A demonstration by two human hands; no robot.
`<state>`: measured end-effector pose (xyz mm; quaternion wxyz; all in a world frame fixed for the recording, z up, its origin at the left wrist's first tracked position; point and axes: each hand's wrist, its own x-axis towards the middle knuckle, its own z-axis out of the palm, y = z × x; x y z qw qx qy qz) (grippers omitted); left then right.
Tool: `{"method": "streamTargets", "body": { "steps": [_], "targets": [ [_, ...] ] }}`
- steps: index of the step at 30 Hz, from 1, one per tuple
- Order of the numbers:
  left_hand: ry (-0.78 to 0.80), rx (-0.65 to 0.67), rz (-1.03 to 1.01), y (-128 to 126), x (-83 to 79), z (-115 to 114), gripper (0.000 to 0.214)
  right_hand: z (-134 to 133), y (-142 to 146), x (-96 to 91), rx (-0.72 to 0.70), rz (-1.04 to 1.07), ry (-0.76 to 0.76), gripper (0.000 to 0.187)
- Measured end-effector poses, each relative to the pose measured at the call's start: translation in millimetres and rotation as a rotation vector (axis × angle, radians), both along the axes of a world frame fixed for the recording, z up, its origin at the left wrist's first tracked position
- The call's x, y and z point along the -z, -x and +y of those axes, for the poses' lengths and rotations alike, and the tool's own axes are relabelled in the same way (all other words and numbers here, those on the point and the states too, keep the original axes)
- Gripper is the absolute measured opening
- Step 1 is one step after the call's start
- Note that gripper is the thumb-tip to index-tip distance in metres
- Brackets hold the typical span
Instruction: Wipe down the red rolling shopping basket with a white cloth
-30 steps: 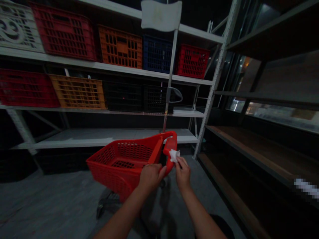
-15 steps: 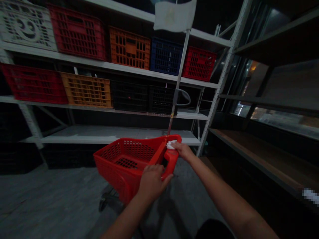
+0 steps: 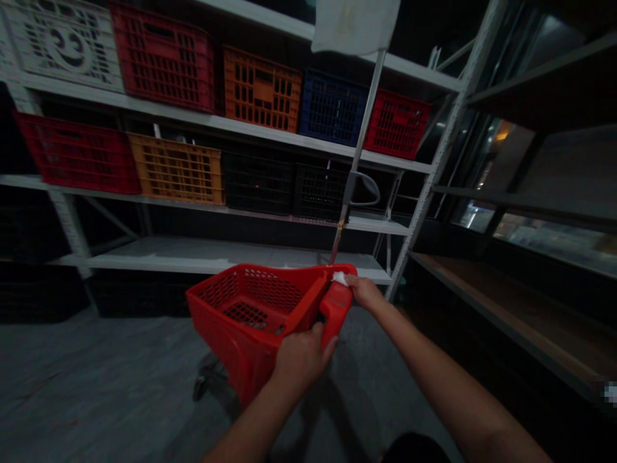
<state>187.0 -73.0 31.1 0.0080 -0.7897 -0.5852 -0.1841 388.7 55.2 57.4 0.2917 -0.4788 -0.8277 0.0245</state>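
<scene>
Since the earlier frames the right hand (image 3: pixel 365 290) has gone from beside the left hand to the far top corner of the red basket cart (image 3: pixel 260 315), arm stretched out, and the view has shifted a little so the shelves sit further right. Its fingers are closed on a small white wipe (image 3: pixel 340 278), pressing it against the top of the cart's red handle panel (image 3: pixel 336 307). The left hand (image 3: pixel 301 359) is curled around the near lower end of that same panel, thumb on the outer side, so the panel runs between the two hands, with the open basket to their left. A metal pole (image 3: pixel 359 151) rises from the cart just behind the wipe, carrying a grey loop handle (image 3: pixel 362 188) and a white flag (image 3: pixel 354 24) at the top. Behind stands a white shelf rack (image 3: pixel 212 256) with red, orange, blue and black crates (image 3: pixel 260 90) on its upper levels. Dark wooden shelves (image 3: pixel 520 302) run along the right, well apart from the cart, which stands on a grey floor (image 3: pixel 87 386).
</scene>
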Motion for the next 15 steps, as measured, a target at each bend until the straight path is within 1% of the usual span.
{"method": "streamTargets", "body": {
  "steps": [4, 6, 8, 12, 13, 15],
  "targets": [
    [0.017, 0.024, 0.002, 3.0, -1.5, -1.5, 0.051, -29.1, 9.6, 5.1, -0.190, -0.057, -0.031, 0.037],
    [0.033, 0.019, 0.001, 3.4, -2.0, -2.3, 0.050, -33.4, 11.3, 4.0, -0.252, -0.080, -0.014, 0.036],
    [0.035, 0.004, -0.004, 2.8, -2.1, -3.0, 0.050, -23.5, 12.1, -0.8, -0.228, -0.063, 0.021, 0.032],
    [0.021, 0.002, -0.012, 0.6, -1.4, -3.6, 0.050, 18.9, 21.1, -15.2, -0.076, -0.036, 0.121, 0.022],
    [0.015, 0.003, -0.012, 0.4, -1.2, -3.6, 0.050, 27.7, 25.6, -18.3, -0.068, -0.047, 0.155, 0.021],
    [0.003, -0.002, -0.009, 0.5, -0.7, -3.2, 0.050, 37.8, 36.9, -22.6, -0.106, -0.077, 0.228, 0.019]
  ]
}}
